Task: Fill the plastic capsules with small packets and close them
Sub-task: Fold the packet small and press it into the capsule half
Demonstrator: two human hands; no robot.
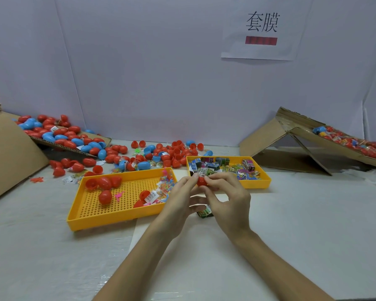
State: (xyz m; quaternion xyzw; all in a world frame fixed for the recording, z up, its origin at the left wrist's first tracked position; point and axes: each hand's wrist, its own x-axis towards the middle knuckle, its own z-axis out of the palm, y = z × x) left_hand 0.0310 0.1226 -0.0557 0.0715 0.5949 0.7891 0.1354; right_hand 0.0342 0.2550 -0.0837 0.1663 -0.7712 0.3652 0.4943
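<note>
Red plastic: one capsule (201,181) was pinched between the fingertips of both your hands. Your left hand (178,198) gripped it from nine o'clock and your right hand (228,200) from three o'clock, thumbs and forefingers curled onto it, in front of the trays. Whether its halves were fully joined could not be told.

One green packet (205,213) showed at six o'clock from the capsule, just under your right hand.

Two yellow trays lay before you. The perforated tray (117,221) at nine o'clock held about three whole red capsules, a few open halves and a heap of small clear bags. The packet tray (258,184) at one o'clock held printed packets, too many to count.

Loose red and blue capsules (161,153) littered the table at twelve o'clock. Two cardboard ramps, the left ramp (9,148) at ten o'clock and the right ramp (267,135) at two, carried more.
</note>
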